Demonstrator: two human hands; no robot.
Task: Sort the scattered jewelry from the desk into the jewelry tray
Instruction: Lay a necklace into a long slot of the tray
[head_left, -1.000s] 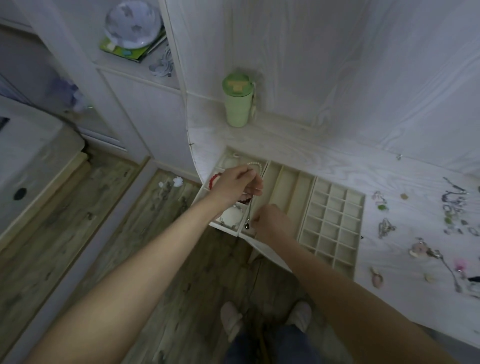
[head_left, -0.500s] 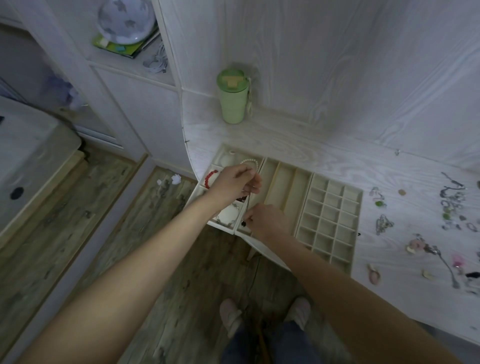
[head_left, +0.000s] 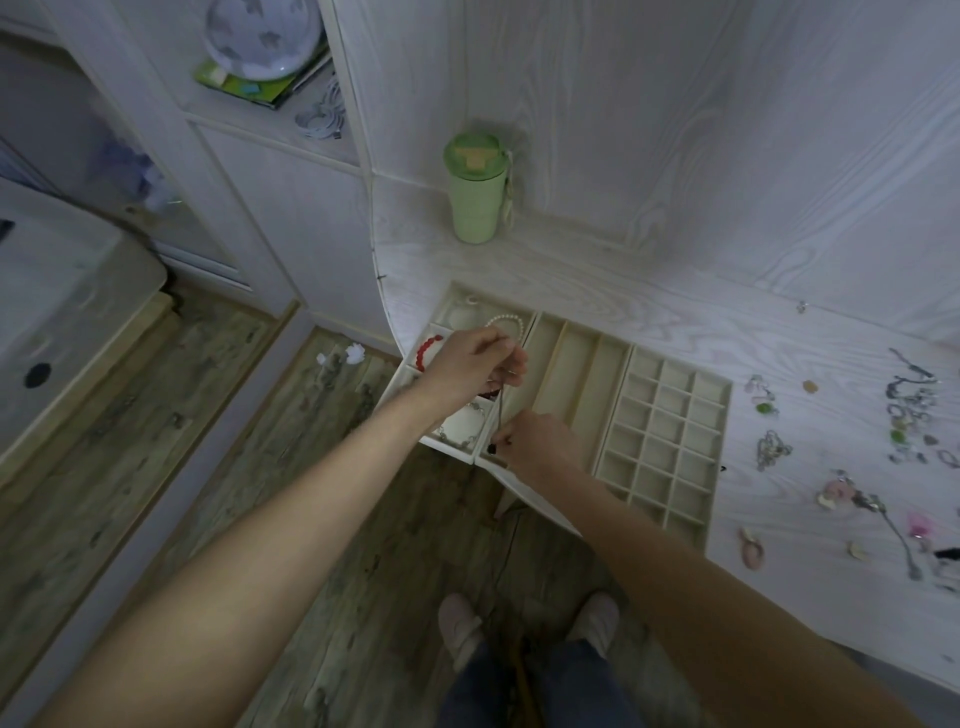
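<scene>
Thin and dark, a necklace chain (head_left: 500, 410) hangs tight between the two hands. The left hand (head_left: 475, 364) pinches its top end up high. The right hand (head_left: 535, 441) pinches the bottom end, right by a small dark bead, low over a long slot at the near edge of the jewelry tray (head_left: 670, 410). To do this well, I think the low end should go down into the slot first. Then the left hand can come down slowly, so the chain lies straight and does not knot. Just past the left hand, a pearl bracelet (head_left: 505, 325) and a red bracelet (head_left: 428, 349) sit in their boxes. Far off to the right of the hands, more scattered jewelry (head_left: 906, 415) waits on the tabletop (head_left: 727, 332).
</scene>
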